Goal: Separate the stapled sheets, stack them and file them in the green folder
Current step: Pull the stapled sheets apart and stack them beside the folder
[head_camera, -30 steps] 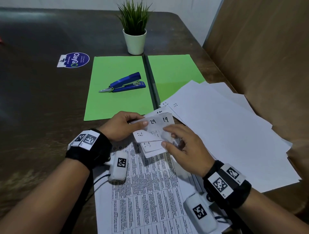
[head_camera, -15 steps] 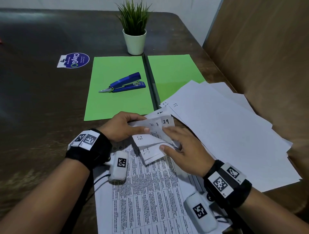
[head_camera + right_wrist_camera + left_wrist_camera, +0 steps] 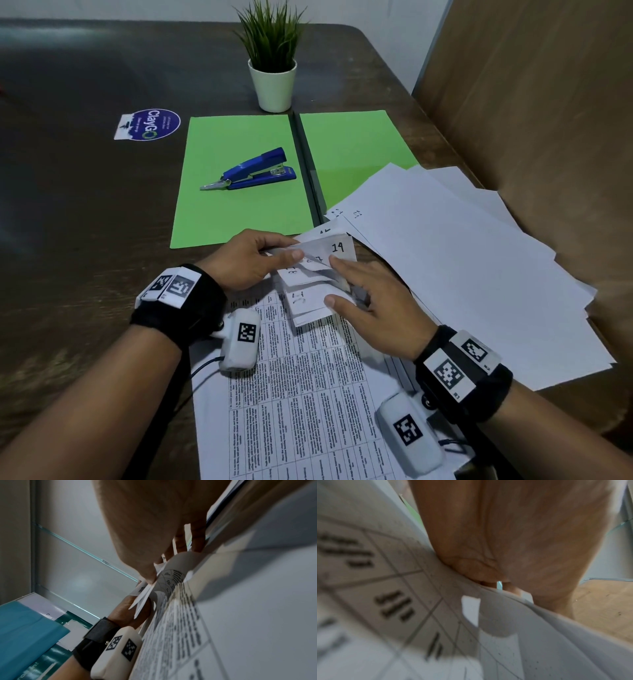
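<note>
A set of printed sheets (image 3: 308,394) lies in front of me, its top corners folded back so that handwritten numbers show (image 3: 337,248). My left hand (image 3: 253,260) pinches those curled corners between thumb and fingers. My right hand (image 3: 363,294) lies across the folded corners, thumb and forefinger holding the lower flaps. The green folder (image 3: 239,178) lies open farther back, and a blue stapler (image 3: 253,169) rests on its left half. In the wrist views the printed sheets (image 3: 402,601) (image 3: 180,635) fill most of the picture under each palm.
Loose white sheets (image 3: 462,274) fan out to the right, covering part of the folder's right half (image 3: 349,144). A potted plant (image 3: 274,68) stands behind the folder, and a round sticker (image 3: 150,124) lies at the left. A brown panel (image 3: 548,102) borders the table's right side.
The folded corners have been drawn closer together: the flap marked 29 has slipped under my left thumb, leaving only 19 showing. My right fingers slid a little up the flaps.
</note>
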### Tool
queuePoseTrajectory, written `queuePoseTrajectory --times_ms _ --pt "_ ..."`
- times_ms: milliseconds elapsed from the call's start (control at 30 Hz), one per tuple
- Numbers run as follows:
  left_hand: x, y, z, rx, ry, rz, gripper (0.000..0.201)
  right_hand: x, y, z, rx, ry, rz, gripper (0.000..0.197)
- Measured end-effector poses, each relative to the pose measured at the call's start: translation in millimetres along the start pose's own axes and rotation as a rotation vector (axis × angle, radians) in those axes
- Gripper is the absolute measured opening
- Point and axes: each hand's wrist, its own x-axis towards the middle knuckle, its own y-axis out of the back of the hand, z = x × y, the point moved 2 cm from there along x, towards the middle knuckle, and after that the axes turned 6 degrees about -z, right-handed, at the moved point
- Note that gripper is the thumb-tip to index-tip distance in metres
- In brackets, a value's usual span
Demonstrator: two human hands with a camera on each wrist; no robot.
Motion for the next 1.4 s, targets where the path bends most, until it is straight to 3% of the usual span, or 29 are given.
queuePoseTrajectory --times_ms 267,400,500,733,833,900,1033,1133,1267,1400 --pt "0 6 -7 0.058 0.037 -0.003 0.031 -1 -1 4 0.14 -0.039 0.039 0.061" --pt "-1 10 -10 -0.002 0.017 -0.008 0.039 1 2 12 0.433 -0.087 0.113 0.04" --pt "-2 10 -11 -0.001 -0.001 -0.019 0.039 2 1 15 0.493 -0.104 0.086 0.034" --pt "-4 6 1 -0.012 -0.01 0.005 0.031 2 4 5 0.286 -0.006 0.061 0.038" --pt "-1 5 0 -0.009 -0.014 0.029 0.029 1 4 4 0.296 0.026 0.084 0.028" --pt "0 4 -2 -0.006 -0.008 0.041 0.016 1 5 5 0.411 -0.028 0.149 0.017" --pt "2 7 -8 0.055 0.023 0.043 0.022 1 8 11 0.493 -0.119 0.326 0.028" --pt "0 8 -7 0.08 0.018 0.028 0.023 1 9 12 0.426 -0.099 0.296 0.023" --pt "-3 7 -3 0.075 -0.012 0.033 0.008 1 8 8 0.386 -0.067 0.266 0.011" --pt "-2 6 -5 0.037 -0.037 0.038 0.024 2 8 9 0.333 -0.041 0.275 0.008"
